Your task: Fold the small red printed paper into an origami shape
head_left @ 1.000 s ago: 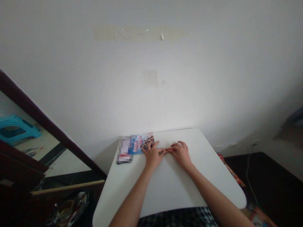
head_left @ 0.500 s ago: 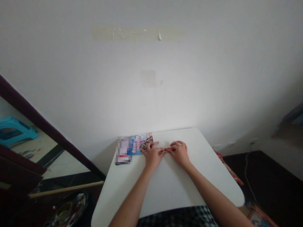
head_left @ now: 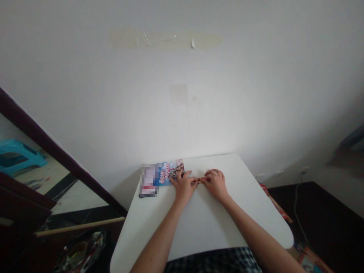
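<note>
Between my two hands, low over the white table [head_left: 204, 220], is a small reddish-orange piece [head_left: 200, 181]; it is too small and too covered by fingers to name. My left hand [head_left: 184, 185] pinches its left end between thumb and index finger, while the other fingers spread toward a printed booklet [head_left: 166, 173]. On the opposite end, my right hand [head_left: 216, 182] closes thumb and fingertips. The booklet is blue with red-and-white lettering and a picture, partly under my left fingers. Left of it lies a flat dark-edged item [head_left: 148, 196], mostly blurred out by pixelation.
A white wall [head_left: 227, 94] rises behind the table. A dark-framed mirror [head_left: 82, 193] leans at the left, showing a blue stool [head_left: 21, 155]. At lower left is a black bag of mixed items [head_left: 82, 252]. Colourful packaging [head_left: 275, 203] is beside the table's right edge.
Hardly anything differs. Both hands keep their pinch on the small piece in nearly the same place, and the view has shifted very slightly.
</note>
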Motion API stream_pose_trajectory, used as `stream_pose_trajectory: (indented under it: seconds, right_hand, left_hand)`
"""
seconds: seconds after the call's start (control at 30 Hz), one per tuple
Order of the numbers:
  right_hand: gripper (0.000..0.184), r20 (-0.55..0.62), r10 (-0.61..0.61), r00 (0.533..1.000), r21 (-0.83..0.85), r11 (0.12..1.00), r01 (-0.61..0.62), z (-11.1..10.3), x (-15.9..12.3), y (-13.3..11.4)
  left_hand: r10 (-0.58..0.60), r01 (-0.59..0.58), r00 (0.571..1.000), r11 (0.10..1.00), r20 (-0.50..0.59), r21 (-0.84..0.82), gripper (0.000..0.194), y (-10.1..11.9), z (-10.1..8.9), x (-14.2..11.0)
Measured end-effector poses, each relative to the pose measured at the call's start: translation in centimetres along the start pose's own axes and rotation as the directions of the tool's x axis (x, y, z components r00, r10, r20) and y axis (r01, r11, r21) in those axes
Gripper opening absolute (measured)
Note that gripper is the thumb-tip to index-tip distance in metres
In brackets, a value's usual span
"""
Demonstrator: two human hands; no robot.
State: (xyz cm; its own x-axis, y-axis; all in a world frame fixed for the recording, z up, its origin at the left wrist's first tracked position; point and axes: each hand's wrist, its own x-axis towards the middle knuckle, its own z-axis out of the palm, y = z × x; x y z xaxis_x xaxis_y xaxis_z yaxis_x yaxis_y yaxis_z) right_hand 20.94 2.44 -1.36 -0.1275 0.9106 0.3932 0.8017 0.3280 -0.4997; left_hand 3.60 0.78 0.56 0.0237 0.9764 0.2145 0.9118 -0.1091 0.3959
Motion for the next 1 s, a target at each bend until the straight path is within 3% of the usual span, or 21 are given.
stream_pose_trajectory:
  seconds: [0.67, 1.0]
  right_hand:
    - [0.02, -0.004, -0.003, 1.0, -0.012, 1.0, 0.003, 0.17, -0.01, 0.02]
    - [0.017, 0.012, 0.025, 1.0, -0.052, 0.998, -0.024, 0.14, -0.21, -0.02]
  left_hand:
    - [-0.022, 0.022, 1.0, 1.0, 0.011, -0.001, 0.018, 0.19, 0.22, 0.04]
    - [0.026, -0.026, 1.0, 0.999, -0.016, 0.025, 0.017, 0.1, 0.33, 0.05]
